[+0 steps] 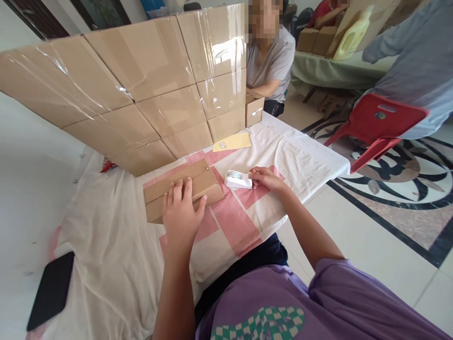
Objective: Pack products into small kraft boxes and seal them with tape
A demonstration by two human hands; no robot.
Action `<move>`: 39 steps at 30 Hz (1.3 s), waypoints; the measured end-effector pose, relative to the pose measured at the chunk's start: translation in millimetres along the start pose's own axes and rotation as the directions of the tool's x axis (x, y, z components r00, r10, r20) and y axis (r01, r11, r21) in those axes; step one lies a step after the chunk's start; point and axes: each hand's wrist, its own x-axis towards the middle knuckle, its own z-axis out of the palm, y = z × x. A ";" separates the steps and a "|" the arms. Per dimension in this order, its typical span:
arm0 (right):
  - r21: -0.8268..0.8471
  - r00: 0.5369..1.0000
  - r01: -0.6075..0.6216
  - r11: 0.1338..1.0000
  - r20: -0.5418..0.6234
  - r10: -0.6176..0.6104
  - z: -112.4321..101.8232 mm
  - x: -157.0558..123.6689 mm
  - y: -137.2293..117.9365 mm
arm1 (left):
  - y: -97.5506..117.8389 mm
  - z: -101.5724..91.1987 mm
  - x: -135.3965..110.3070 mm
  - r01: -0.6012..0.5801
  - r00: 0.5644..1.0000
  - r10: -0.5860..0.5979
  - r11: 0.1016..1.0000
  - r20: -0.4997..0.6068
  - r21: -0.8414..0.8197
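Note:
A closed cardboard box [184,182] lies flat on the cloth-covered table in front of me. My left hand [182,203] rests on its top and near edge, fingers stretched out and apart. To the right of the box sits a small white tape dispenser [238,179] with a roll in it. At its right end, the fingers of my right hand [264,178] are pinched together by the cutting edge, at the tape's end. The strip itself is too small to make out clearly. A yellow card [231,141] with small whitish stickers lies beyond the dispenser.
A wall of stacked cardboard boxes [148,89], shiny with clear tape, rises behind the work area. One small box [254,112] stands at its right end, near a seated person [271,61]. A black tablet-like slab [51,290] lies at left. A red chair [385,118] stands right.

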 end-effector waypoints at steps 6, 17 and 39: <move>-0.024 0.992 -0.119 0.993 0.031 0.120 -7.7 1.4 -7.0 | 0.5 -0.3 -2.2 0.010 1.000 -0.010 1.000 -0.006 0.011; -0.009 0.982 -0.164 0.986 0.094 0.164 -12.8 3.1 -12.3 | 2.6 -1.4 -3.3 0.038 0.999 -0.038 0.999 -0.010 -0.016; -0.030 0.986 -0.147 0.989 0.076 0.149 -14.7 -3.7 -14.3 | 3.2 4.7 -0.8 0.036 0.996 -0.034 0.999 -0.086 0.020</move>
